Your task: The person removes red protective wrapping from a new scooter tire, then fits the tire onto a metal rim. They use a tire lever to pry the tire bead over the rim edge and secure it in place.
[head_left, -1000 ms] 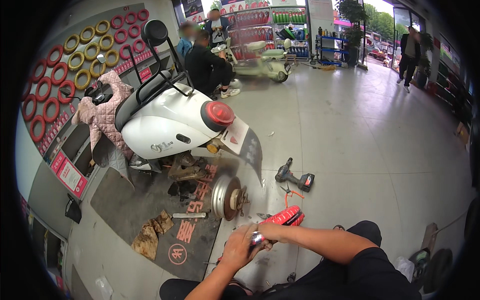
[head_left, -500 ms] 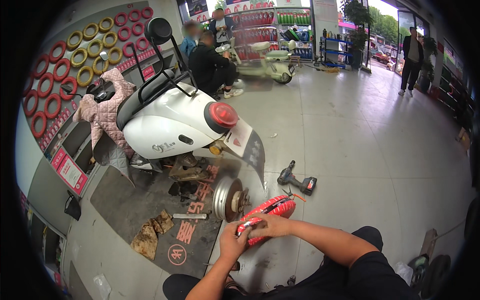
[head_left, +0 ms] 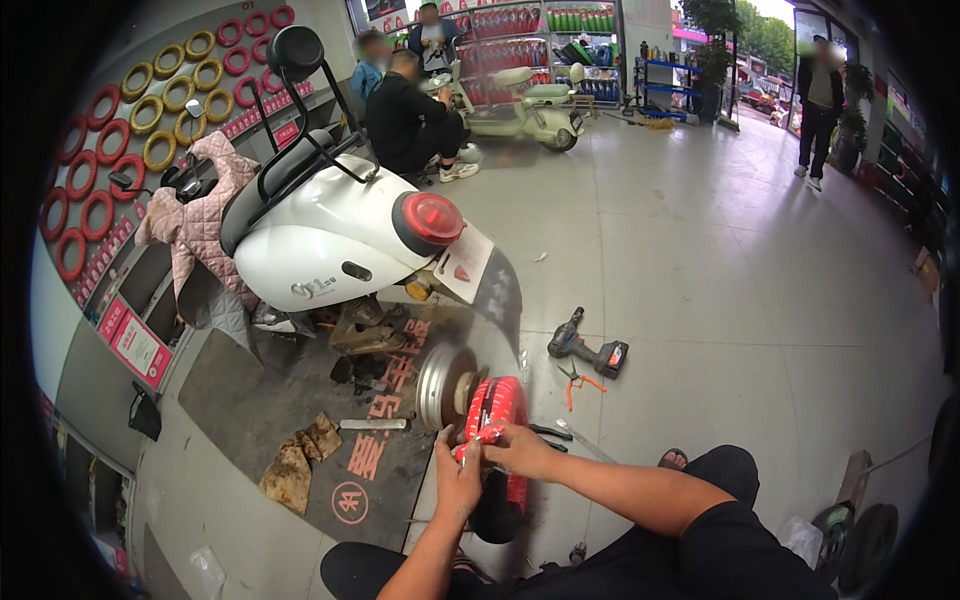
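Note:
Between my knees stands a tyre (head_left: 508,403) wound in red wrapping with pale marks; a black section (head_left: 497,516) shows bare at its lower end. My left hand (head_left: 459,483) is closed at the near-left side of the tyre, fingers pinching a loose bunch of the red wrapping (head_left: 480,440). My right hand (head_left: 518,450) comes across from the right and is closed on the same wrapping. Just left of the tyre stands a silver wheel rim (head_left: 442,388) with a rusty hub, on the edge of a dark mat (head_left: 260,400).
A white scooter (head_left: 330,235) without its rear wheel stands ahead. A cordless impact wrench (head_left: 588,346), orange-handled pliers (head_left: 577,387) and black-handled tools (head_left: 550,434) lie right of the tyre. A stained rag (head_left: 300,465) and metal tube (head_left: 373,424) lie left. People crouch and stand farther off.
The tyre has swung from slanting right to more upright and toward me, uncovering the pliers and tools beside it. A bare black section now shows. Both hands stay on the red wrapping.

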`<move>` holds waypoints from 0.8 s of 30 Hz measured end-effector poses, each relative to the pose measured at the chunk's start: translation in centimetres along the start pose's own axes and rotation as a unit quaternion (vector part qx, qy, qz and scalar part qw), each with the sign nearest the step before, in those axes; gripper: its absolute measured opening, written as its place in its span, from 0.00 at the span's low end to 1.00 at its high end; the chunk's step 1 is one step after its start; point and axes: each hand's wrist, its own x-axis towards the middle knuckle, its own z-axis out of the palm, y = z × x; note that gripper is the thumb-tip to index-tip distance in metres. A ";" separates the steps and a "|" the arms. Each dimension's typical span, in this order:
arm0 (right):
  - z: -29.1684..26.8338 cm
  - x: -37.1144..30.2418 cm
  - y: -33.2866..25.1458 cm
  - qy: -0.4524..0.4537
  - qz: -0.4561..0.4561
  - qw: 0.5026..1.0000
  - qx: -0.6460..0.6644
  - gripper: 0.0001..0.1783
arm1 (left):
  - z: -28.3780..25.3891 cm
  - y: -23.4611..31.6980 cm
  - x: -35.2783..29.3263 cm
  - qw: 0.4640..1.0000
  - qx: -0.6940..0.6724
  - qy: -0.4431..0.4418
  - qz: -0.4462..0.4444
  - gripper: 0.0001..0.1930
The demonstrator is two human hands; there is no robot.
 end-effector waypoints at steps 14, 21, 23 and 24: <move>-2.4 -2.0 -0.4 0.065 0.029 0.987 0.144 0.21 | 2.7 -9.8 -0.7 0.883 -0.336 -0.138 -0.299 0.24; -3.3 -4.5 -1.6 -0.049 0.139 0.954 0.261 0.30 | 1.2 -7.1 -3.5 0.912 -0.210 -0.086 -0.342 0.29; -3.5 -5.0 -1.1 -0.019 0.177 0.963 0.201 0.25 | 0.4 -10.7 -3.8 0.926 -0.193 -0.077 -0.315 0.28; -6.6 -5.8 2.5 0.008 0.198 0.952 0.235 0.22 | -0.5 -9.4 -2.8 0.895 -0.249 -0.106 -0.354 0.28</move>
